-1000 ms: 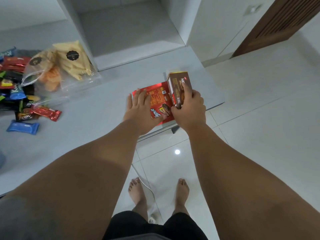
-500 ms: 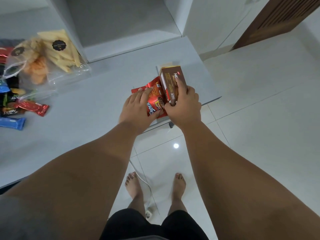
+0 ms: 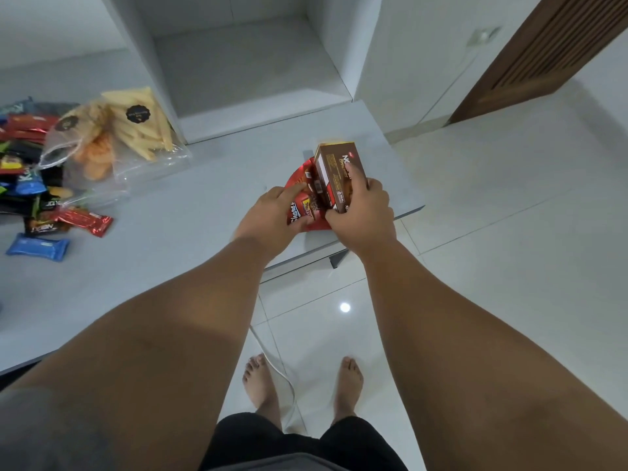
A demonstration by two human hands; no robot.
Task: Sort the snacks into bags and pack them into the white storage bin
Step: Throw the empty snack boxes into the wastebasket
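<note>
Brown cardboard marks the snack box (image 3: 339, 178), which is stood on edge near the right corner of the grey table (image 3: 204, 212); it is gripped by the right hand (image 3: 363, 215), whose fingers are curled over its broad face, the forefinger laid straighter along it. A red packet (image 3: 302, 205) is held against the box's left side; it is pinched by the left hand (image 3: 272, 219), fingers bent over its upper face and thumb at its near edge. The step in hand is judged to be the gathering of the two items as one bundle for bagging; it is done best if the edges are squared against the table before lifting, the soft packet is pressed only lightly so that its contents are not crushed, and the stiff box is used as backing. Clear bags (image 3: 129, 144) of chips are seen well apart to the left, beside a pile of wrapped bars (image 3: 30, 185); no white storage bin is shown.
</note>
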